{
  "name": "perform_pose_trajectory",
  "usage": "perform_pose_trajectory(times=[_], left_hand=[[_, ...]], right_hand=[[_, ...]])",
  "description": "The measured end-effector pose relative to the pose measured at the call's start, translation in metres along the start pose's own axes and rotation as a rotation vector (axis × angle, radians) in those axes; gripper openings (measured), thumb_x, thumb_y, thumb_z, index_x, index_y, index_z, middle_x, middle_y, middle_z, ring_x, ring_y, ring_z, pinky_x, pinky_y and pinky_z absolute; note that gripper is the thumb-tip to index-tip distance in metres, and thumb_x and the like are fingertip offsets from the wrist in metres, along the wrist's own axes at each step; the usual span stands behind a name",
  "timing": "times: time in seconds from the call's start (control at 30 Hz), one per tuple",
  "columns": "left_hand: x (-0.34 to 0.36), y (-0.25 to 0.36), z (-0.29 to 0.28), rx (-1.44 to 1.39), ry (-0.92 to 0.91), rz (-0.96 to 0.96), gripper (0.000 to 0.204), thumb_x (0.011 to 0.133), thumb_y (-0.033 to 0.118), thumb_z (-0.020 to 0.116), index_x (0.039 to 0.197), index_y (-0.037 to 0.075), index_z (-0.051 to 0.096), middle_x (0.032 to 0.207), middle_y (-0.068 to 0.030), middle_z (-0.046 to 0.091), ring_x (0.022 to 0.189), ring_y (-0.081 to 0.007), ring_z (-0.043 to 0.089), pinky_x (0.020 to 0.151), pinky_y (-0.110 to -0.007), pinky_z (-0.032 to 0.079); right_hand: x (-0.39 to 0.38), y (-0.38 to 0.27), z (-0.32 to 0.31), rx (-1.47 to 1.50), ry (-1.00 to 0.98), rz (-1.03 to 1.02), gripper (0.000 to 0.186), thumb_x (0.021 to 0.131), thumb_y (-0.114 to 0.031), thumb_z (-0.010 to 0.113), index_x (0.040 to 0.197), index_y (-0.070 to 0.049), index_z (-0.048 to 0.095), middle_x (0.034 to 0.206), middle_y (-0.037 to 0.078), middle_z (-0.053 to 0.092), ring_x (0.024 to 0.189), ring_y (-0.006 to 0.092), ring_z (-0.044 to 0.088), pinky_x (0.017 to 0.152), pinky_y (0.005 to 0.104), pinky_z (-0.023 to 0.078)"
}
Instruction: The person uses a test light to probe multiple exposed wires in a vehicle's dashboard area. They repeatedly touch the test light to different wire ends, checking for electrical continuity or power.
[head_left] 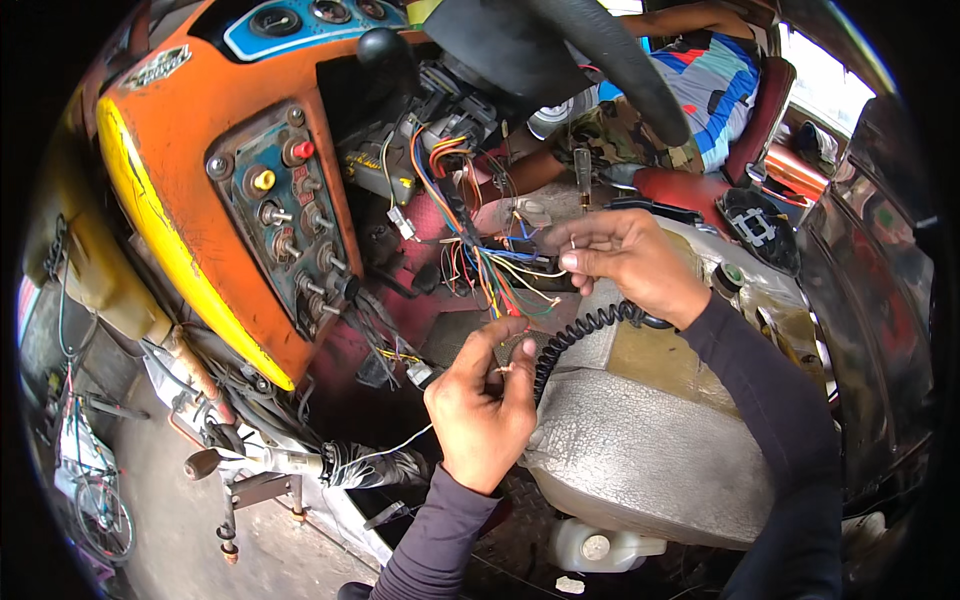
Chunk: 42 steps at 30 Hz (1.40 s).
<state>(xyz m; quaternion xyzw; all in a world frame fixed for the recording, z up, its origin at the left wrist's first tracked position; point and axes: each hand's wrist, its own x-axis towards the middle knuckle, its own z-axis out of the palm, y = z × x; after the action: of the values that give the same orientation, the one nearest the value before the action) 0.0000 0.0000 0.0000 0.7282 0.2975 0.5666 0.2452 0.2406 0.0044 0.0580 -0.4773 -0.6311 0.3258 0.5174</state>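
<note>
Two hands are seen at a stripped dash | left hand (478, 408) pinched on a thin wire end | right hand (622, 262) gripping coloured wires (492, 270) over a coiled cord (580, 335) | wires hang loose beside the switch panel (285, 215); wiring judged unfinished, ends unjoined.

Your left hand (480, 405) is low in the middle, and your right hand (625, 262) is above it, a bit to the right. The bunch of wires (490, 265) hangs between them. The curly cord (580, 335) runs under your right hand. The switch panel (290, 215) is far left. The seat (640, 440) lies below, and the steering wheel (600, 50) is up top
</note>
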Motion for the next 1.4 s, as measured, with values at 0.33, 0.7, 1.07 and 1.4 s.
perform_pose_trajectory(times=[0.33, 0.7, 1.07, 1.4], left_hand=[[-0.001, 0.021, 0.027, -0.035, -0.225, -0.007, 0.020, 0.095, 0.009, 0.076, 0.115, 0.005, 0.075, 0.082, -0.0088, 0.073, 0.060, -0.0080, 0.060, 0.057, -0.029, 0.050], [0.043, -0.042, -0.038, -0.293, 0.203, -0.216, 0.031, 0.113, 0.022, 0.055, 0.116, -0.003, 0.073, 0.104, -0.0031, 0.072, 0.098, -0.0092, 0.061, 0.092, -0.028, 0.048], [0.051, -0.048, -0.025, -0.473, 0.115, -0.264, 0.028, 0.112, 0.019, 0.057, 0.115, -0.002, 0.074, 0.088, 0.0061, 0.060, 0.076, -0.0027, 0.044, 0.066, -0.021, 0.035], [0.043, -0.046, -0.005, -0.302, 0.177, -0.130, 0.020, 0.106, 0.016, 0.068, 0.110, -0.002, 0.076, 0.089, 0.0023, 0.067, 0.083, -0.0047, 0.055, 0.076, -0.022, 0.045]], right_hand=[[0.005, -0.013, -0.004, 0.011, 0.083, -0.054, 0.023, 0.099, -0.010, 0.075, 0.117, 0.005, 0.074, 0.095, 0.009, 0.076, 0.076, 0.0145, 0.072, 0.068, 0.0302, 0.063], [0.007, -0.007, -0.014, 0.141, 0.059, -0.016, 0.018, 0.102, -0.009, 0.071, 0.114, 0.004, 0.073, 0.097, 0.013, 0.077, 0.078, 0.0172, 0.075, 0.067, 0.0313, 0.064], [0.007, -0.006, -0.014, 0.073, 0.072, 0.001, 0.015, 0.103, -0.010, 0.069, 0.113, 0.002, 0.069, 0.097, 0.011, 0.076, 0.078, 0.0158, 0.074, 0.067, 0.0300, 0.063], [0.008, 0.002, -0.012, -0.088, 0.032, 0.037, 0.016, 0.105, -0.015, 0.068, 0.110, 0.000, 0.069, 0.089, 0.003, 0.068, 0.081, 0.0127, 0.067, 0.072, 0.0305, 0.058]])
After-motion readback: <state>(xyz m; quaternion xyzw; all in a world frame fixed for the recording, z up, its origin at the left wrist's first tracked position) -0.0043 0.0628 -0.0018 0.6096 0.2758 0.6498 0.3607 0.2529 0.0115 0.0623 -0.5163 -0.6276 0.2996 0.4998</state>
